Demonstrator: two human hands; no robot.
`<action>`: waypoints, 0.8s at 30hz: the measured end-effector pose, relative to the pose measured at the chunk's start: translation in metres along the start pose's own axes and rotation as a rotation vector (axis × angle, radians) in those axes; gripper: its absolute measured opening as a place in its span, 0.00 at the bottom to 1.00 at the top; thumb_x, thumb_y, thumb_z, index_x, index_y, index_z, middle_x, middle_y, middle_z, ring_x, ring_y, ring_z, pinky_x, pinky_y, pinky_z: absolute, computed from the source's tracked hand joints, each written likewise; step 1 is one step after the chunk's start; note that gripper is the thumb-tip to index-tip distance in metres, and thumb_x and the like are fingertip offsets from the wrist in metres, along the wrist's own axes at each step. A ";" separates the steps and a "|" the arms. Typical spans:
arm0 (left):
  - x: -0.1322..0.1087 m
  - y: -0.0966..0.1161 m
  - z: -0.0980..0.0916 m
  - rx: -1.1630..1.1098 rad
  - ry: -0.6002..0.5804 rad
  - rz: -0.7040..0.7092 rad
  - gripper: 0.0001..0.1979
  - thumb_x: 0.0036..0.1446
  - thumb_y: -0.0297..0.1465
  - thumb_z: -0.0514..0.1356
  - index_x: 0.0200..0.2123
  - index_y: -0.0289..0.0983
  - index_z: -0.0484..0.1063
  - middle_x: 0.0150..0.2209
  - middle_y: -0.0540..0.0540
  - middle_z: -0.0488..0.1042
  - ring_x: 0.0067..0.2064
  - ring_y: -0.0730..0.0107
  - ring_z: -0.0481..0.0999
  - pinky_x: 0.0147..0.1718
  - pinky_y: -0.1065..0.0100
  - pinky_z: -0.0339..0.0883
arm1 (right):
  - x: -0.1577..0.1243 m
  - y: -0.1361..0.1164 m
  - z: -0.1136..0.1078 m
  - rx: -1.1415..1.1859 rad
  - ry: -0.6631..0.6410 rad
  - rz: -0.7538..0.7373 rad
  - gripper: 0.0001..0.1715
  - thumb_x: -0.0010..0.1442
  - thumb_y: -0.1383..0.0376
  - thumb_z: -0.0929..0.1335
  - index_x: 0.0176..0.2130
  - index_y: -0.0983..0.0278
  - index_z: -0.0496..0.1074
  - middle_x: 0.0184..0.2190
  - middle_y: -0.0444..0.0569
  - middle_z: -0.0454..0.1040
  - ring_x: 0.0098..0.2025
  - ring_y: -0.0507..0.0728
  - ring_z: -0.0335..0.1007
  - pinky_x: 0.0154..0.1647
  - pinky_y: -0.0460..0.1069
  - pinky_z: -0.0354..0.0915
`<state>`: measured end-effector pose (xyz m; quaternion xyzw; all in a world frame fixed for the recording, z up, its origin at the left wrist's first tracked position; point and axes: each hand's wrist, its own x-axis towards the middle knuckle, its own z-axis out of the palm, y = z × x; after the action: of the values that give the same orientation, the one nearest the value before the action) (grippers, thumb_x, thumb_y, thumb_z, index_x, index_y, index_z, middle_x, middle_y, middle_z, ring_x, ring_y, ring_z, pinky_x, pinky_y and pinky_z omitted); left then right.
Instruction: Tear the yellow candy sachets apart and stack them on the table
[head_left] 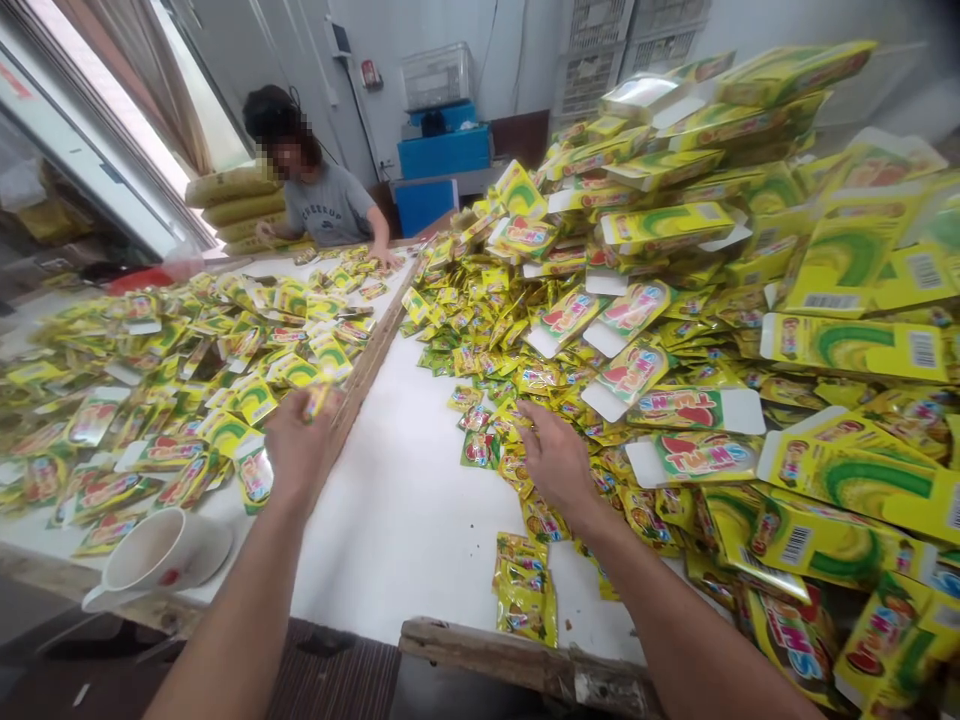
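Sachets [517, 455]: lay heaped on the white table [405, 520], within easy reach.
Left hand [300, 440]: pinched one blurred sachet, lifted clear.
Right hand [555, 460]: fingers spread wide, pressing into the heap's edge.
Flat cartons [847, 345]: piled alongside.

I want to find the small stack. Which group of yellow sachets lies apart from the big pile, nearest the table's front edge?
The small stack of sachets, alone on the white table, just ahead of the wooden front edge, between the forearms.

Blurred sachet [321, 398] in left hand [298, 445] (grip unclear), far heaps smeared.
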<state>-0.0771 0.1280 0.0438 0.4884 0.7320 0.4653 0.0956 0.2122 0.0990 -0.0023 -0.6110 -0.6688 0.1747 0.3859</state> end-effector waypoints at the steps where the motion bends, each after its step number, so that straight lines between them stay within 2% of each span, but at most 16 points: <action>1: 0.012 0.005 -0.001 0.131 0.119 0.070 0.26 0.43 0.34 0.63 0.48 0.34 0.69 0.45 0.39 0.73 0.47 0.53 0.70 0.46 0.58 0.62 | 0.002 0.003 0.004 -0.090 -0.010 -0.060 0.20 0.60 0.65 0.60 0.51 0.65 0.65 0.49 0.57 0.72 0.51 0.61 0.65 0.50 0.56 0.56; 2: 0.018 0.012 0.003 0.240 0.159 0.122 0.27 0.43 0.33 0.62 0.49 0.32 0.68 0.47 0.37 0.72 0.50 0.51 0.68 0.49 0.56 0.59 | 0.004 0.006 0.008 -0.175 -0.030 -0.113 0.20 0.59 0.65 0.60 0.52 0.65 0.65 0.51 0.58 0.70 0.53 0.62 0.63 0.52 0.58 0.53; 3: 0.019 0.019 0.010 0.318 0.128 0.154 0.25 0.44 0.34 0.61 0.48 0.32 0.69 0.47 0.36 0.72 0.50 0.50 0.68 0.49 0.55 0.58 | 0.004 0.008 0.012 -0.247 -0.058 -0.152 0.20 0.59 0.66 0.61 0.51 0.65 0.65 0.52 0.58 0.69 0.55 0.63 0.61 0.53 0.59 0.50; 4: 0.015 0.025 0.021 0.354 0.034 0.172 0.21 0.46 0.36 0.60 0.44 0.31 0.71 0.44 0.36 0.73 0.48 0.50 0.69 0.47 0.56 0.60 | 0.005 0.009 0.015 -0.303 -0.087 -0.174 0.19 0.59 0.66 0.62 0.50 0.64 0.66 0.52 0.58 0.69 0.54 0.63 0.61 0.53 0.60 0.48; 6: -0.003 0.037 0.052 0.346 -0.240 0.188 0.16 0.50 0.41 0.57 0.34 0.34 0.74 0.35 0.39 0.75 0.40 0.55 0.73 0.41 0.60 0.62 | 0.004 0.008 0.018 -0.390 -0.134 -0.184 0.15 0.57 0.69 0.62 0.45 0.64 0.69 0.47 0.56 0.73 0.50 0.62 0.64 0.51 0.59 0.47; 8: -0.025 0.045 0.087 0.346 -0.418 0.169 0.17 0.49 0.45 0.58 0.29 0.36 0.73 0.30 0.40 0.75 0.37 0.55 0.73 0.36 0.63 0.62 | 0.003 0.007 0.016 -0.451 -0.156 -0.186 0.14 0.56 0.72 0.61 0.41 0.64 0.71 0.39 0.55 0.76 0.43 0.61 0.67 0.49 0.59 0.48; 10: -0.042 0.050 0.116 0.308 -0.476 0.171 0.15 0.44 0.44 0.62 0.25 0.37 0.71 0.29 0.39 0.74 0.39 0.53 0.71 0.34 0.64 0.60 | 0.002 0.006 0.011 -0.475 -0.148 -0.205 0.16 0.55 0.73 0.60 0.42 0.66 0.71 0.33 0.55 0.77 0.40 0.60 0.68 0.47 0.57 0.50; 12: -0.051 0.050 0.134 0.223 -0.507 0.151 0.12 0.41 0.38 0.65 0.21 0.38 0.67 0.28 0.41 0.73 0.37 0.56 0.71 0.32 0.66 0.58 | 0.001 0.006 0.006 -0.429 -0.090 -0.188 0.19 0.54 0.73 0.60 0.44 0.67 0.71 0.31 0.55 0.76 0.38 0.60 0.68 0.44 0.55 0.54; 14: -0.053 0.047 0.138 0.160 -0.528 0.121 0.11 0.42 0.35 0.65 0.20 0.38 0.65 0.24 0.47 0.71 0.32 0.63 0.70 0.29 0.68 0.56 | 0.001 0.006 0.001 -0.299 0.005 -0.081 0.21 0.55 0.71 0.59 0.46 0.66 0.70 0.31 0.54 0.75 0.35 0.59 0.67 0.38 0.52 0.58; 17: -0.051 0.042 0.128 -0.100 -0.577 0.024 0.11 0.42 0.36 0.64 0.25 0.38 0.65 0.18 0.55 0.66 0.22 0.72 0.65 0.24 0.71 0.55 | 0.002 0.005 -0.005 0.052 0.070 0.184 0.19 0.56 0.65 0.59 0.46 0.64 0.68 0.28 0.49 0.73 0.27 0.56 0.67 0.29 0.49 0.60; 20: -0.054 0.041 0.109 -0.485 -0.685 -0.121 0.15 0.37 0.35 0.67 0.28 0.37 0.67 0.16 0.58 0.64 0.19 0.77 0.61 0.21 0.74 0.53 | 0.004 0.000 -0.005 0.495 0.014 0.353 0.16 0.52 0.58 0.64 0.39 0.64 0.68 0.30 0.48 0.73 0.27 0.54 0.67 0.25 0.48 0.63; 22: -0.062 0.044 0.097 -0.604 -0.765 -0.189 0.15 0.35 0.33 0.68 0.28 0.35 0.70 0.16 0.56 0.66 0.19 0.79 0.61 0.20 0.75 0.52 | 0.005 -0.004 -0.003 0.712 -0.030 0.393 0.17 0.47 0.56 0.67 0.35 0.64 0.66 0.32 0.49 0.72 0.28 0.53 0.68 0.25 0.48 0.66; 24: -0.072 0.048 0.088 -0.677 -0.820 -0.265 0.14 0.35 0.31 0.68 0.28 0.34 0.73 0.18 0.54 0.68 0.19 0.80 0.63 0.20 0.75 0.54 | 0.005 -0.007 0.001 0.805 -0.069 0.411 0.19 0.43 0.55 0.70 0.32 0.63 0.65 0.29 0.46 0.71 0.26 0.52 0.67 0.25 0.48 0.67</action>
<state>0.0417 0.1265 0.0098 0.4754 0.4993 0.4304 0.5827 0.2070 0.1021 0.0036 -0.5262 -0.4246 0.5142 0.5277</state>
